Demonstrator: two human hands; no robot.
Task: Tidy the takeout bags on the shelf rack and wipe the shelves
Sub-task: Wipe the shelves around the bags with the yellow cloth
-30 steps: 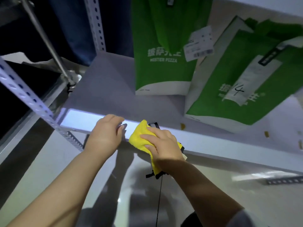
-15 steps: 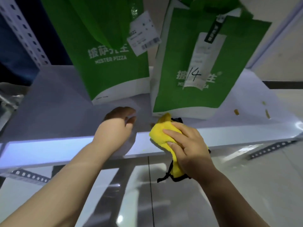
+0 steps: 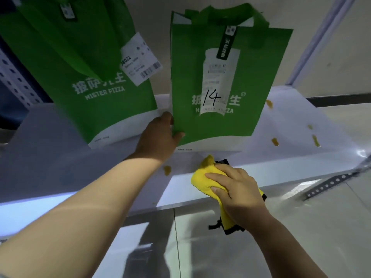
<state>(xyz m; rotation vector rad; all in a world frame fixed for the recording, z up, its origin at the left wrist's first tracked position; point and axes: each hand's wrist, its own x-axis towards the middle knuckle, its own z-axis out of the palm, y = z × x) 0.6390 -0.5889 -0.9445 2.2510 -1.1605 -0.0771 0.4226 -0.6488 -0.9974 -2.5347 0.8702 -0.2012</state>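
Note:
Two green takeout bags stand on the white shelf (image 3: 50, 167). The left bag (image 3: 84, 81) carries a white receipt tag. The right bag (image 3: 224, 81) has a receipt marked 14. My left hand (image 3: 158, 137) grips the lower left edge of the right bag, thumb in front and fingers behind it. My right hand (image 3: 236, 189) holds a yellow cloth (image 3: 202, 177) at the shelf's front edge, just below the right bag. Part of the cloth hangs below my palm.
Brownish-yellow stains dot the shelf: one (image 3: 167, 169) between my hands, several at the right (image 3: 275, 141). A perforated metal upright (image 3: 16, 81) rises at the left. A perforated bracket (image 3: 329, 183) runs at the lower right. Glossy floor lies below.
My left hand has reached forward from the shelf surface and taken hold of the right bag's lower left edge. My right hand with the cloth stays at the front edge.

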